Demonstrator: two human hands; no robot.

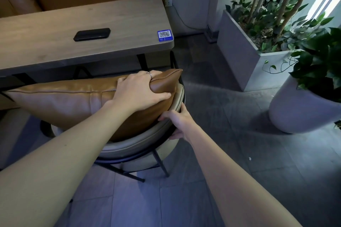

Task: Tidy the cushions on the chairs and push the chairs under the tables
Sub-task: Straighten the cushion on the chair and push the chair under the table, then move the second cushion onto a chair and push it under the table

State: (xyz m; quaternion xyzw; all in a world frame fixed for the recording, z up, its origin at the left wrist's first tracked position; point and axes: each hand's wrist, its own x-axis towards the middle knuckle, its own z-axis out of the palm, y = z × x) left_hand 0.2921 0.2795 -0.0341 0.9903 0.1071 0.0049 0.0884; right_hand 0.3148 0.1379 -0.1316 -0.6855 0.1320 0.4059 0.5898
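A brown leather cushion (pixel 64 101) stands on its edge on a beige chair (pixel 132 147) with black metal legs. My left hand (pixel 140 91) grips the cushion's upper right corner, thumb in front and fingers over the top. My right hand (pixel 177 122) holds the curved rim of the chair's backrest on its right side. The chair stands in front of a wooden table (pixel 55 29), with its seat partly under the table's front edge.
A black phone (pixel 92 34) and a blue QR-code sticker (pixel 164 35) lie on the table. A grey rectangular planter (pixel 245 61) and a round white plant pot (pixel 295 112) stand to the right. Grey tiled floor lies between them and the chair.
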